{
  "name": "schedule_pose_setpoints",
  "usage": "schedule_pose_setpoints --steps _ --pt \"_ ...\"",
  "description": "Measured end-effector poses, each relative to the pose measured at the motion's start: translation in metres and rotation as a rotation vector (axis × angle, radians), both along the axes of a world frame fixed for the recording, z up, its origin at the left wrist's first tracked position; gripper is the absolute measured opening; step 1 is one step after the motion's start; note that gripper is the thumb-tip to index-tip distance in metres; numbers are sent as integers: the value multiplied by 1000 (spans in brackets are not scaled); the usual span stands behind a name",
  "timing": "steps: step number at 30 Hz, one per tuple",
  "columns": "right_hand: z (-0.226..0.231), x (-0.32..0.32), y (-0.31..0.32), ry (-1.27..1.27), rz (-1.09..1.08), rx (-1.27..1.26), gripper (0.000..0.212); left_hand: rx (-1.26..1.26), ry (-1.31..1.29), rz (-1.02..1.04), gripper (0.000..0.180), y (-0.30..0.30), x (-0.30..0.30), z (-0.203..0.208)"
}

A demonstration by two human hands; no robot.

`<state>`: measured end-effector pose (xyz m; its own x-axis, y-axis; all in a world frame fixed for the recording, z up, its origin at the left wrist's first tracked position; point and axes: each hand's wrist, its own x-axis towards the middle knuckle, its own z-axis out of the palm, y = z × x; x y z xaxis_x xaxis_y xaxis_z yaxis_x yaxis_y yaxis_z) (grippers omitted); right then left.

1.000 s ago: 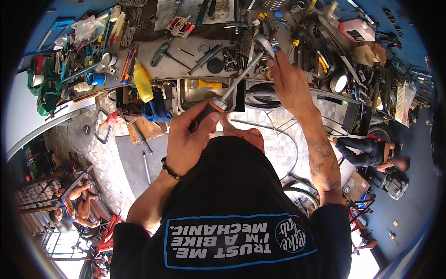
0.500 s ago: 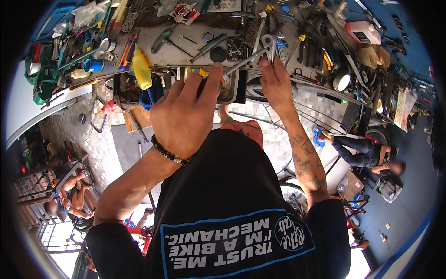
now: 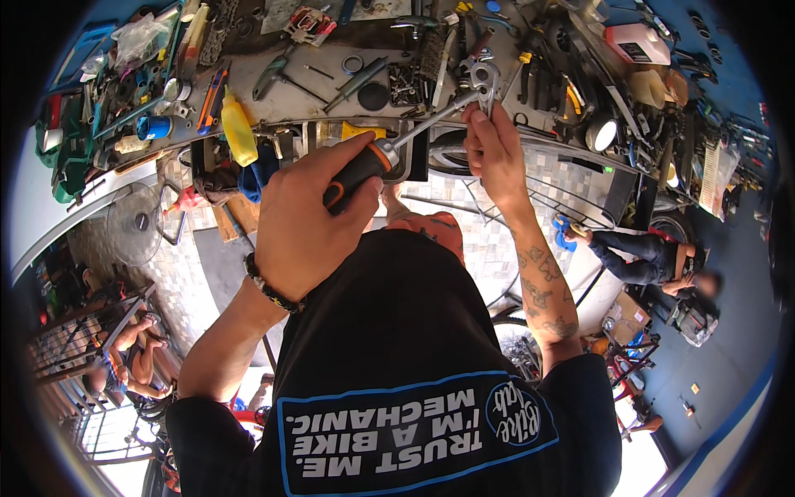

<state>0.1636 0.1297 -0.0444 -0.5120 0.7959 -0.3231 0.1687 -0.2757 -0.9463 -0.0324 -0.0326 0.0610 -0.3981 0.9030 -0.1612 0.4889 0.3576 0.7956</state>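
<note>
My left hand point(image 3: 310, 211) is wrapped round the black-and-orange handle of a screwdriver point(image 3: 361, 177), thumb and fingers on either side. The steel shaft slants up to the right, and its far end meets a silver metal part point(image 3: 484, 77) with a round, ringed end. Pinched in the fingers of my right hand point(image 3: 498, 157), that part is held above the bench's front edge; its exact kind is unclear. The screwdriver tip is hidden at the part and my right fingertips. Beyond the shaft, a tray of small metal parts point(image 3: 406, 85) sits on the bench.
Tools crowd the workbench point(image 3: 248, 98). A yellow bottle point(image 3: 238, 132), a black round lid point(image 3: 373, 96) and a T-handle hex key point(image 3: 273, 79) lie nearby. A pink-and-white jug point(image 3: 636, 44) stands far right. Other people are at the left and right, away from the bench.
My left hand has turned and shifted left, baring more of the screwdriver handle. The silver part has tilted slightly in my right fingers. The whole view has shifted a little.
</note>
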Motion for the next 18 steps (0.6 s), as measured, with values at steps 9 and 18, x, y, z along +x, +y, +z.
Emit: schedule_pose_setpoints --steps 9,18 --pt "-33 42 -11 -234 -114 -73 22 71 410 -90 33 9 8 -37" --pt "-39 118 -47 -336 -178 -5 28 14 -147 136 23 185 133 -193"
